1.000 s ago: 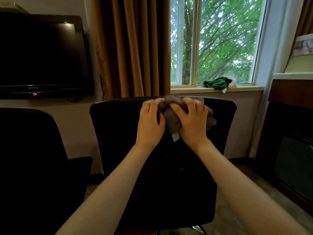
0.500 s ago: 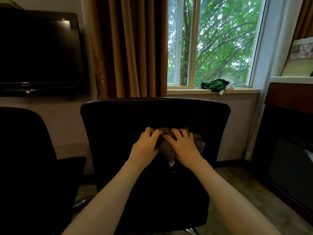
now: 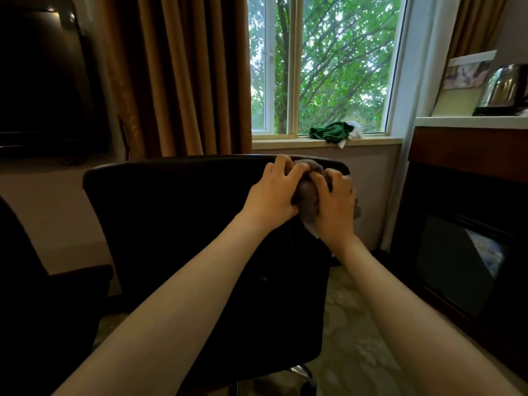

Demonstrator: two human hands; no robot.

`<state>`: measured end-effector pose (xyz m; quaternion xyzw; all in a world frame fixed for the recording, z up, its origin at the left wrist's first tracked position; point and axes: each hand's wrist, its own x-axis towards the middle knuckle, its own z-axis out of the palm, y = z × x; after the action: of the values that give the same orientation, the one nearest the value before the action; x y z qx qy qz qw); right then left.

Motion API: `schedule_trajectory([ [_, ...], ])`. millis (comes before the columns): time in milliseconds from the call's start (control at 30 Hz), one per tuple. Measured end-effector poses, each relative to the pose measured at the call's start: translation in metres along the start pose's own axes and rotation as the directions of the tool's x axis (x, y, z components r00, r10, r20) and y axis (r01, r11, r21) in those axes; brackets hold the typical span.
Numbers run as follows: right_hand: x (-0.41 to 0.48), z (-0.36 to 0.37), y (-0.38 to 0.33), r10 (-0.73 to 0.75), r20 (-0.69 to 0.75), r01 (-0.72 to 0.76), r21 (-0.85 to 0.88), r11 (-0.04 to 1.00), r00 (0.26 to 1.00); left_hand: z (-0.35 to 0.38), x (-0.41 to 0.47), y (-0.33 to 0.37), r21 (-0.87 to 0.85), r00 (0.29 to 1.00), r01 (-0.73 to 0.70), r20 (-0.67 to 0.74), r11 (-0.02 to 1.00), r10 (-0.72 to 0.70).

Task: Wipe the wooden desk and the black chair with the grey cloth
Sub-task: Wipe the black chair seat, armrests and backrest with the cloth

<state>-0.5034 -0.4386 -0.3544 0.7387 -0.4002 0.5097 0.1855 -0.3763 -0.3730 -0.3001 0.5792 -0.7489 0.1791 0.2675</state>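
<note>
Since half a second ago both hands have travelled from mid-backrest up to the top right corner of the black chair (image 3: pixel 177 224), taking the grey cloth (image 3: pixel 307 200) along. Left hand (image 3: pixel 274 195) and right hand (image 3: pixel 334 208) sit side by side, fingers curled and clutching the bunched cloth between them, pressing it against the back of the chair just below its top edge. Beyond the chair, a green cloth (image 3: pixel 330 132) lies on the window sill (image 3: pixel 285 142); a kettle (image 3: pixel 504 90) stands up and to the chair's right.
</note>
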Motion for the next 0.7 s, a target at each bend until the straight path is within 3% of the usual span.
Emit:
schedule_trajectory([
  [100,-0.028,0.022,0.011,0.065,0.205,-0.084,0.082,0.993,0.977,0.020,-0.001,-0.006,0.176,0.994,-0.037,0.111,0.984,0.018],
  [233,-0.071,0.052,0.024,-0.017,0.413,0.014,0.009,1.000,0.911,0.073,-0.022,-0.017,0.229,0.980,0.008,0.192,0.973,-0.053],
  [433,-0.075,0.049,0.039,-0.001,0.553,0.040,-0.059,0.997,0.833,0.110,-0.032,-0.010,0.159,0.999,0.026,0.037,0.987,-0.032],
  [500,-0.075,0.043,0.043,-0.054,0.435,0.051,0.018,0.999,0.899,0.111,-0.032,-0.004,0.097,1.000,-0.006,0.011,0.995,0.005],
  [567,-0.073,0.040,0.050,-0.071,0.209,0.052,0.095,0.994,0.975,0.104,-0.028,-0.001,0.036,0.995,-0.066,-0.075,0.997,0.068],
  [633,-0.061,0.039,0.053,-0.042,0.059,0.036,0.111,0.993,0.997,0.097,-0.019,-0.005,0.036,0.981,-0.129,-0.140,0.991,0.132],
  [700,-0.052,0.043,0.051,-0.022,0.011,0.021,0.090,0.996,1.000,0.090,-0.013,-0.010,0.057,0.977,-0.150,-0.143,0.987,0.157],
])
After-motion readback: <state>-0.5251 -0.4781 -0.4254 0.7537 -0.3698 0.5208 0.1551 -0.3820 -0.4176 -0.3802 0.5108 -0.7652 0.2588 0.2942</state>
